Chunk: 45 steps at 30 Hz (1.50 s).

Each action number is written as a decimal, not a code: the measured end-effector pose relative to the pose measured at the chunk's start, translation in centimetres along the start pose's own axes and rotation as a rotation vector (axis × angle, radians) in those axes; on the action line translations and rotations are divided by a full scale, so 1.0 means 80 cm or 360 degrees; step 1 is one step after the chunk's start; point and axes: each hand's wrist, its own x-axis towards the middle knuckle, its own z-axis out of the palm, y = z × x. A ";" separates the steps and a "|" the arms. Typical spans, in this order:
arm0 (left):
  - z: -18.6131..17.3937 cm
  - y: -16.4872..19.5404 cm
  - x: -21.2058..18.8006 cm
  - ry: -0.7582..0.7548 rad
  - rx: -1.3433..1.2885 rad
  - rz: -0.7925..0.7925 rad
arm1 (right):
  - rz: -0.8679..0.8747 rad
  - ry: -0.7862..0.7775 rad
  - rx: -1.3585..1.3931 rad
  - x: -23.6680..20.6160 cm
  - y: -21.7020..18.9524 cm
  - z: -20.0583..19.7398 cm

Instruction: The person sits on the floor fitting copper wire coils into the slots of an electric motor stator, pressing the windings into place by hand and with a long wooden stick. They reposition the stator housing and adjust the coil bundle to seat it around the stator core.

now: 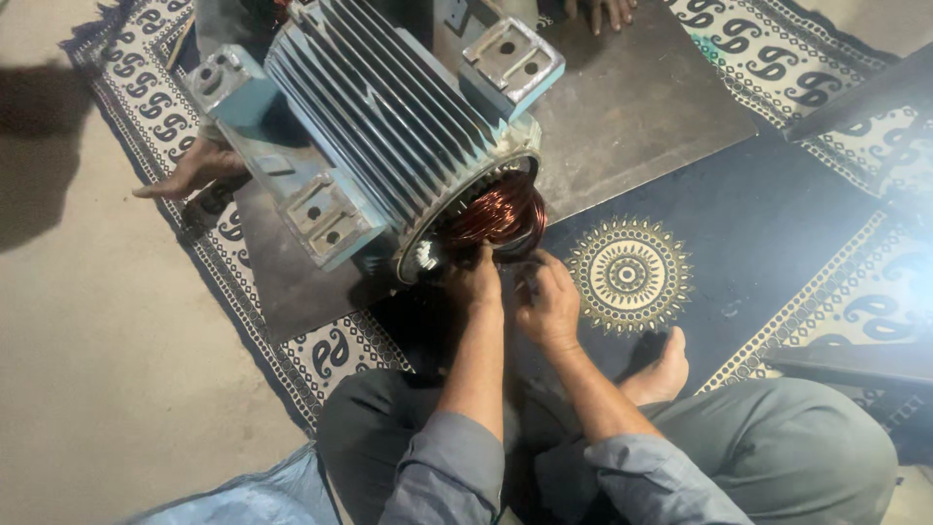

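Copper windings (498, 212) fill the open mouth of a finned motor housing (379, 126), which lies on its side on a metal sheet (641, 107) with that mouth turned toward the seated person, so the coils sit within easy reach of both arms. The left hand (476, 282) is pressed against the lower rim of the opening, fingers curled into the coil; what it grips, if anything, cannot be made out. The right hand (546, 301) sits just beside it, fingers bent and pinched at the same spot, seemingly on thin wire, though the wire itself is too fine to see. The sheet rests on a patterned mat (632, 277), likely to keep the heavy casting off the floor. A co-worker's hand (190, 173) braces flat at the far left of the housing, and another hand (601, 10) rests beyond it, apparently steadying things.
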 end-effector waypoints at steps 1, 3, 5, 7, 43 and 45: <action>-0.003 -0.002 -0.003 0.0015 -0.0032 0.0006 | 0.0094 0.0063 0.0045 -0.004 -0.001 0.001; -0.007 -0.001 -0.009 -0.0018 -0.0407 -0.0324 | 0.0387 0.0106 0.0122 -0.009 0.001 0.002; -0.012 0.000 -0.015 -0.0015 -0.0604 -0.0505 | 0.0770 0.0060 0.0194 -0.010 0.010 0.006; -0.014 0.002 -0.017 0.0012 -0.0661 -0.0503 | 0.0957 -0.0100 0.0593 -0.005 0.022 0.016; -0.309 0.134 0.084 0.0327 -0.0892 0.0268 | 0.1673 -0.0463 0.1225 -0.013 0.064 0.068; -0.320 0.174 0.148 0.0238 -0.0789 0.0422 | 0.1708 -0.0373 0.1240 -0.018 0.061 0.064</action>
